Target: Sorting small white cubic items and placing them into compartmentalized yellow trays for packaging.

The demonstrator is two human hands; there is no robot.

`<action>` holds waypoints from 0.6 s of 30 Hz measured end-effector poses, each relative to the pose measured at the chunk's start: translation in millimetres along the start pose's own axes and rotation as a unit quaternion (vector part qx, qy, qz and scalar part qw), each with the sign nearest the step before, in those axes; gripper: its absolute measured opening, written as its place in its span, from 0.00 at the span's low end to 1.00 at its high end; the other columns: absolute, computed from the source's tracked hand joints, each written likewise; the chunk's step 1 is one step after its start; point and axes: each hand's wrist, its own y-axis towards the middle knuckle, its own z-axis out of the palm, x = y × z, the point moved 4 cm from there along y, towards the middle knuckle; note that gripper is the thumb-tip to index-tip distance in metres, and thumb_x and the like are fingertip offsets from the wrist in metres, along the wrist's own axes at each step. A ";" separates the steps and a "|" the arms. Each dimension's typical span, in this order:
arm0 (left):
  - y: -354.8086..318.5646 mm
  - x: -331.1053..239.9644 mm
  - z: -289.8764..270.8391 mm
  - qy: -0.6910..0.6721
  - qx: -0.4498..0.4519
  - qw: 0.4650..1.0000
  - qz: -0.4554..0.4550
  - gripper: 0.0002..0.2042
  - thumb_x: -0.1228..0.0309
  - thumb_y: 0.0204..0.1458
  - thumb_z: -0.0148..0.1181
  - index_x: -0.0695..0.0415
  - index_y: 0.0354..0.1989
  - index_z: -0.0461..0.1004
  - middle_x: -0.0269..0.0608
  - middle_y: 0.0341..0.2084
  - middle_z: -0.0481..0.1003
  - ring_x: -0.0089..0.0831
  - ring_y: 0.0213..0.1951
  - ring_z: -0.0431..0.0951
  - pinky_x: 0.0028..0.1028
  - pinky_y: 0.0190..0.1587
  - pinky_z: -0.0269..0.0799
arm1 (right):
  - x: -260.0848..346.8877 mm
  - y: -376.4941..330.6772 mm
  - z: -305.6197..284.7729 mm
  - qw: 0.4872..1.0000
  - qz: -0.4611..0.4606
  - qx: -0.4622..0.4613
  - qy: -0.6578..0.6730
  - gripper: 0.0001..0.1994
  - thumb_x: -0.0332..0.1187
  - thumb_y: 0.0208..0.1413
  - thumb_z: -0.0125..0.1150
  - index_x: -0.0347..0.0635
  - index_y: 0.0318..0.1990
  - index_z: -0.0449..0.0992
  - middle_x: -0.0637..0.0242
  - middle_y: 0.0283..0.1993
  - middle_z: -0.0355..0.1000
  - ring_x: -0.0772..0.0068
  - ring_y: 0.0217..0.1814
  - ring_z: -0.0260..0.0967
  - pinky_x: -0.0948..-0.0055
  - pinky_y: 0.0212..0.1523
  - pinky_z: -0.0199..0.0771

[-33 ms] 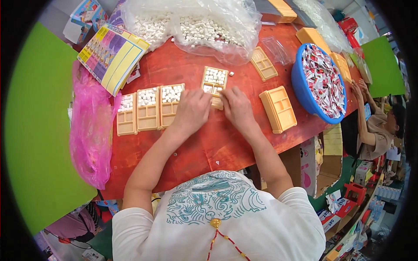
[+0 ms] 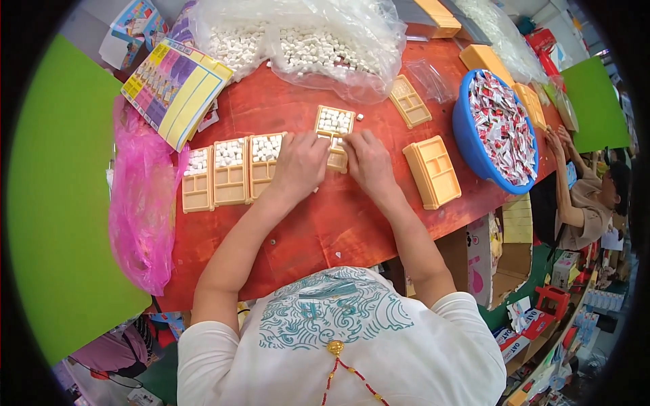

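Tan compartment tray (image 2: 334, 128) at table centre, on red tabletop (image 2: 325, 216); top section packed with small white blocks, lower part covered by hands. Left hand (image 2: 298, 166) palm down, fingers curled onto tray's lower left edge, touching it; fingertips partly hidden, grip unclear, cannot tell if anything pinched. Right hand (image 2: 369, 162) palm down just beside left, fingertips pressed on tray's lower right part; loosely bent, not fisted, cannot tell if a block is held. Hands near each other, thumbs almost meeting over tray.

One loose white block (image 2: 359, 117) just right of tray's top corner.

Left of hands, row of three filled trays (image 2: 230, 172) side by side, touching, white blocks in upper sections, lower sections bare. Rightmost of the three partly under left hand.

Right of hands, empty tan tray (image 2: 432, 172) lying tilted, apart from right hand. Another empty tray (image 2: 409, 101) farther back, also tilted.

Behind the work tray, big clear plastic bag (image 2: 305, 44) full of white blocks. Blue basin (image 2: 497, 132) at right, heaped with red-and-white sachets. More tan trays (image 2: 484, 59) stacked beyond basin.

Far left: pink plastic bag (image 2: 139, 203) draped over table edge, colourful printed card sheets (image 2: 176, 88) above it. Green panel (image 2: 61, 203) at left.

Another person (image 2: 589, 196) at right edge, arm raised to table.
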 end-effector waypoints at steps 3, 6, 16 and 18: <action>24.6 20.2 20.4 0.005 -0.037 0.999 -0.019 0.03 0.73 0.52 0.57 0.57 0.33 0.74 0.42 0.29 0.72 0.39 0.36 0.74 0.37 0.41 0.62 | -17.2 22.7 10.8 0.999 0.014 -0.039 -0.024 0.05 0.27 0.54 0.59 0.40 0.38 0.75 0.55 0.36 0.70 0.49 0.38 0.70 0.55 0.40 0.70; 37.5 34.1 39.2 0.005 -0.021 0.999 -0.048 0.07 0.72 0.53 0.57 0.56 0.40 0.75 0.41 0.32 0.73 0.39 0.40 0.74 0.38 0.45 0.62 | -28.1 35.1 21.3 0.998 0.019 -0.028 -0.049 0.05 0.27 0.55 0.59 0.40 0.39 0.75 0.55 0.37 0.70 0.49 0.38 0.70 0.56 0.41 0.71; 12.9 46.4 16.6 -0.060 -0.048 0.993 -0.085 0.10 0.74 0.55 0.55 0.56 0.45 0.76 0.40 0.36 0.76 0.38 0.43 0.75 0.37 0.47 0.62 | -44.2 29.7 15.9 0.998 0.061 -0.013 0.022 0.10 0.27 0.56 0.57 0.40 0.45 0.76 0.56 0.38 0.71 0.52 0.39 0.73 0.58 0.39 0.73; 7.2 43.4 7.6 -0.059 -0.053 0.993 -0.084 0.08 0.74 0.54 0.55 0.57 0.42 0.76 0.39 0.35 0.76 0.38 0.42 0.75 0.37 0.47 0.62 | -37.9 28.7 9.9 0.998 0.044 -0.032 0.023 0.08 0.27 0.55 0.58 0.40 0.43 0.75 0.57 0.37 0.70 0.54 0.37 0.72 0.58 0.39 0.71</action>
